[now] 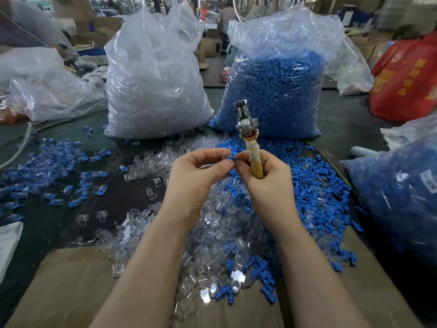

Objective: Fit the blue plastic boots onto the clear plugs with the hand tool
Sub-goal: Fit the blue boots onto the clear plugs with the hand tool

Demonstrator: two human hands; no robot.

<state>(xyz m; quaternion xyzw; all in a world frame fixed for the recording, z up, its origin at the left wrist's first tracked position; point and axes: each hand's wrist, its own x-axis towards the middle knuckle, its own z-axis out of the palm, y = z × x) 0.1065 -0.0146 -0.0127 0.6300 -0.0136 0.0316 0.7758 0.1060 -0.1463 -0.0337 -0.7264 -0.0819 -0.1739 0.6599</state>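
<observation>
Fingers [233, 162] of both hands pinch one blue boot [231, 158]; the hand tool [250, 140] is gripped by the right hand [264, 183]. Clear plugs fill the left bag [153, 79], boots the right bag [276, 91].

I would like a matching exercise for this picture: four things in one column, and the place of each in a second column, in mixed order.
Things:
1. hand tool
2. bag of clear plugs
3. bag of blue boots
4. red bag

Places:
A. far right edge
B. held upright in the right hand
C. back, left of centre
D. back, right of centre

Pairs: 1-B, 2-C, 3-D, 4-A
</observation>
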